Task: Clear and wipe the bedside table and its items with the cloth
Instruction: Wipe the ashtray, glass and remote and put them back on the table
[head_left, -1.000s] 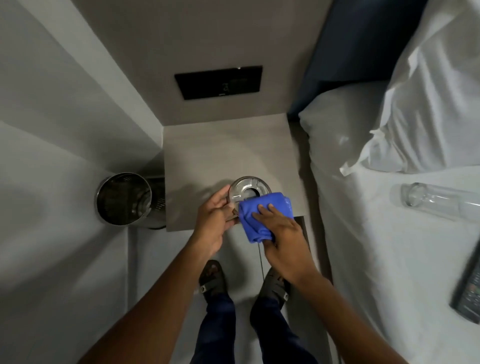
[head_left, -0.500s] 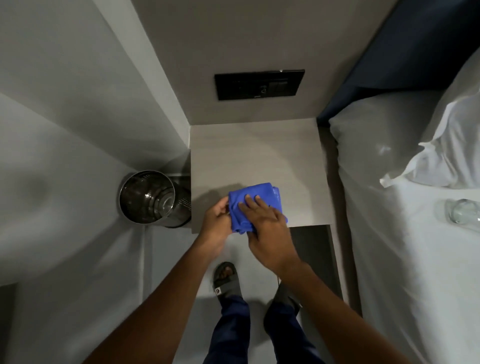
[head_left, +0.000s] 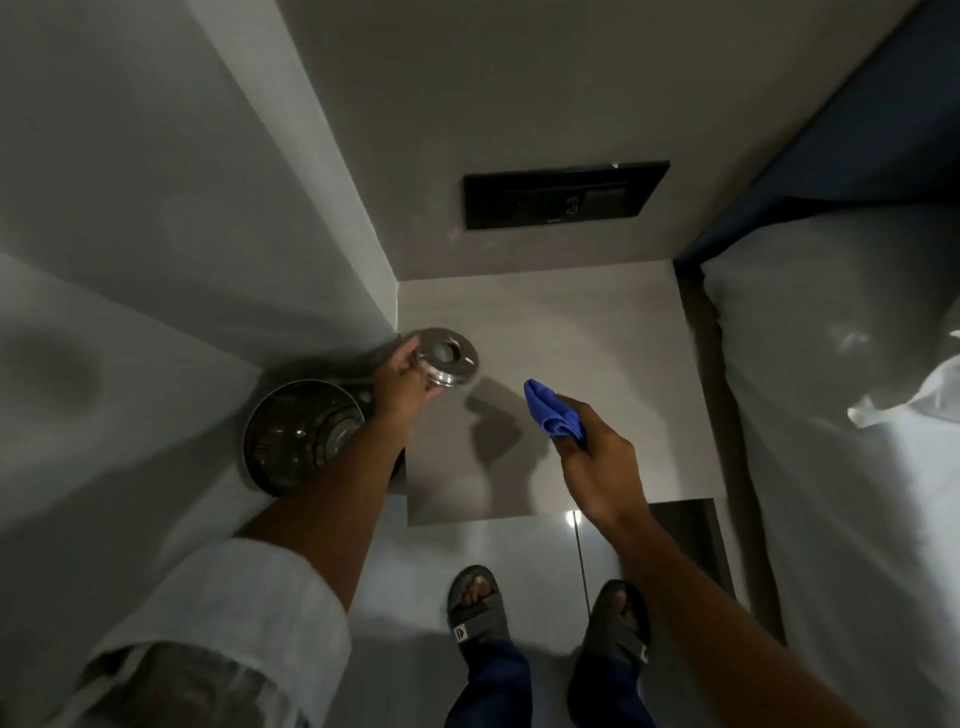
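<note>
Metal bin (head_left: 304, 439) beside bedside table (head_left: 597, 364), under left arm (head_left: 332, 499).

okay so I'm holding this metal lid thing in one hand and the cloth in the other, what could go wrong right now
1. The left hand pinches the shiny metal lid by its edge, near the table's left side. A slip could drop it onto the table or into the steel bin below.
2. The blue cloth is bunched in the right hand; wiping that way may cover little surface.
3. The dim light could hide missed spots.
</note>
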